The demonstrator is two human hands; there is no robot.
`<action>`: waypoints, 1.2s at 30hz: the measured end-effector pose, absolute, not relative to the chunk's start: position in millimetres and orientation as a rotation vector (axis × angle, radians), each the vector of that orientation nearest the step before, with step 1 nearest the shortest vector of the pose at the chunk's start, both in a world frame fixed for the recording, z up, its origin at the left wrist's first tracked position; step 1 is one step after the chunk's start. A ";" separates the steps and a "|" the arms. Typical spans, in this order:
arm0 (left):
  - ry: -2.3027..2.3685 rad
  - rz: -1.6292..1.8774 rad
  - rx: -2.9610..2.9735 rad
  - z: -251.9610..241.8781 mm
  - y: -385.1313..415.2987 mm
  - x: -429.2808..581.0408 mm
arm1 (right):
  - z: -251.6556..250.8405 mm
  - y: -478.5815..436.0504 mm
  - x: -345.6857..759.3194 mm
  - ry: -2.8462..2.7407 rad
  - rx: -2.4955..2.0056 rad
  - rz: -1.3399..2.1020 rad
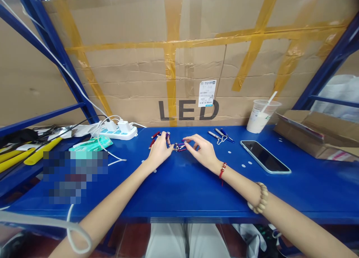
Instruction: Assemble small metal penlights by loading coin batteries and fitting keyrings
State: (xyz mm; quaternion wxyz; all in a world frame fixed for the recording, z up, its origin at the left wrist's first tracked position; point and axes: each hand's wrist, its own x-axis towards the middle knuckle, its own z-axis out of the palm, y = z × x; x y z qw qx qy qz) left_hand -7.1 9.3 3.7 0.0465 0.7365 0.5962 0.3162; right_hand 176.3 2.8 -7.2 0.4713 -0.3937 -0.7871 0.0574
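Observation:
My left hand (160, 150) is closed, with a small dark purple piece (168, 134) showing at its fingertips; most of what it grips is hidden. Curled fingers of my right hand (204, 150) pinch the end of a blue-purple carabiner clip (182, 146). Between both hands, small shiny metal rings (175, 147) lie low against the table. Red pen-like pieces (152, 142) rest just left of my left hand. Right of my right hand lie several small silver and blue pen-like pieces (214, 134) with a silver clip (221, 139).
On the blue table (168, 190) are a white power strip (123, 132), a green packet (92, 143), a phone (265, 157), a drink cup (262, 115) and an open cardboard box (316, 136). Yellow-handled tools (42, 151) lie left. A large carton (134, 82) stands behind.

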 end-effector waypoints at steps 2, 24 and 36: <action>1.770 0.888 2.340 -0.7 9.8 -6.5 | -7.8 3.1 175.9 -1.931 -0.964 0.137; 1.431 0.954 2.180 -19.2 28.2 -15.6 | -10.2 5.3 176.3 -1.965 -0.931 0.147; 1.129 1.086 1.523 1.7 11.9 -2.4 | -10.2 5.8 179.5 -2.183 -0.889 0.168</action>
